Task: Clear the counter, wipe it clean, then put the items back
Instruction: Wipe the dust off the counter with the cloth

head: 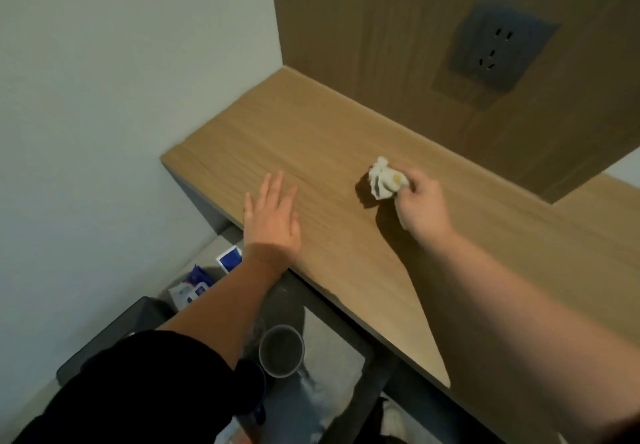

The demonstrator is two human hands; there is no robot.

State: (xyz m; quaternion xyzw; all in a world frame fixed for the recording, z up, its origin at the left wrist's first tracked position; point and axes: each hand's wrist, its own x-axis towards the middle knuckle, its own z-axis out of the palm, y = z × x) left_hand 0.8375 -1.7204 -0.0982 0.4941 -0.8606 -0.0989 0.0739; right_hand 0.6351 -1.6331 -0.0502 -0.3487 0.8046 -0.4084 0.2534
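A light wooden counter (pixel 346 138) runs from the left wall corner toward the right. My right hand (pixel 420 206) pinches a crumpled white tissue (pixel 382 180) with a small yellow stain against the counter's middle. Near the front left edge, my left hand (pixel 273 216) lies flat on the wood with straight fingers and holds nothing. Below the counter on the floor lie a blue-and-white packet (pixel 229 259), a wipes pack (pixel 192 287) and a round cup (pixel 281 350) seen from above.
A wooden back panel with a dark wall socket (pixel 498 43) rises behind the counter. A pale wall (pixel 104 97) closes the left side. A dark box-like object (pixel 114 332) stands on the floor at lower left.
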